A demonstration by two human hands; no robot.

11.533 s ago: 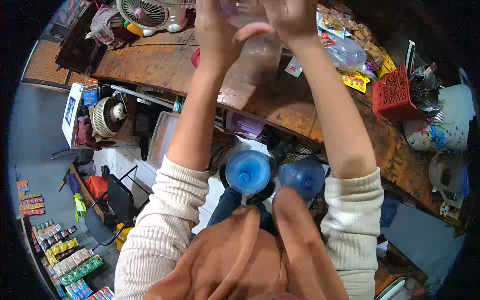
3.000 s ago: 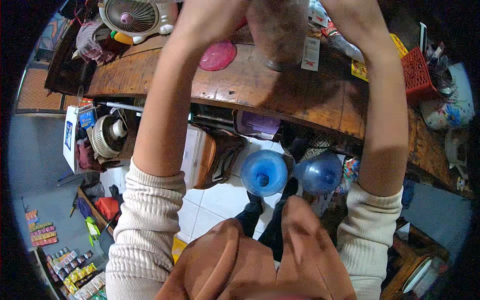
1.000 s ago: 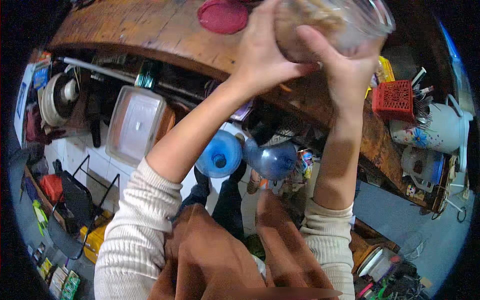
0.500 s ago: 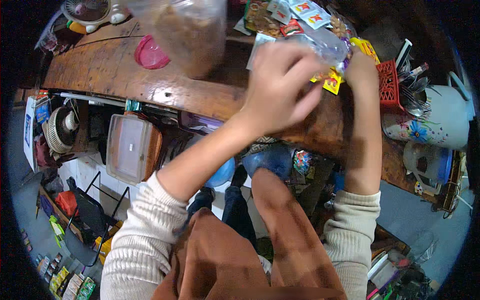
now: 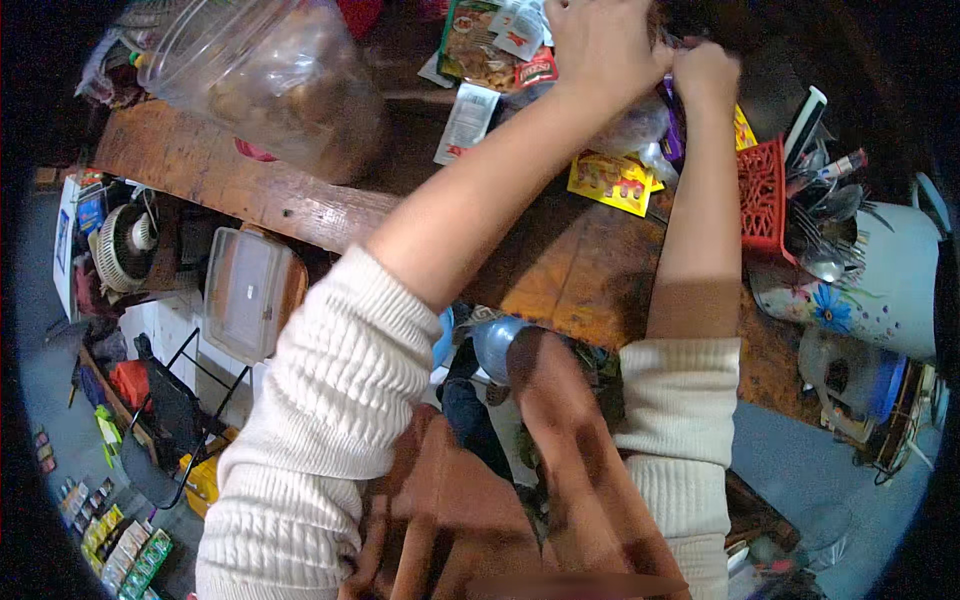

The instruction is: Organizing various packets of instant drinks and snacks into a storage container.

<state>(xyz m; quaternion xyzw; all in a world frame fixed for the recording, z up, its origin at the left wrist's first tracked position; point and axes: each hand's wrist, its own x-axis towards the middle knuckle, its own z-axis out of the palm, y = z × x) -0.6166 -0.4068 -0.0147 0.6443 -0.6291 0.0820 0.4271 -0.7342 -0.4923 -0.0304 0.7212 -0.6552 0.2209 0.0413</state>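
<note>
My left hand [image 5: 600,40] and my right hand [image 5: 705,75] meet at the far side of a wooden table [image 5: 560,270]. Both have their fingers closed on the top of a clear plastic bag [image 5: 635,130] that lies among snack packets. A purple packet edge [image 5: 672,135] shows just under my right hand. A big clear plastic jar [image 5: 270,80] with brown contents stands lidless on the table to the far left, apart from both hands. What is inside the bag is hidden.
Yellow packets [image 5: 610,180] and printed packets [image 5: 480,40] lie near the bag. A red basket [image 5: 765,190] with utensils and a white flowered pot [image 5: 870,290] stand at the right. A lidded plastic box [image 5: 245,290] and a fan [image 5: 120,245] sit below the table's left.
One second ago both hands held the jar up. The jar now stands on the table at the left, and both hands have moved right onto the clear plastic bag.
</note>
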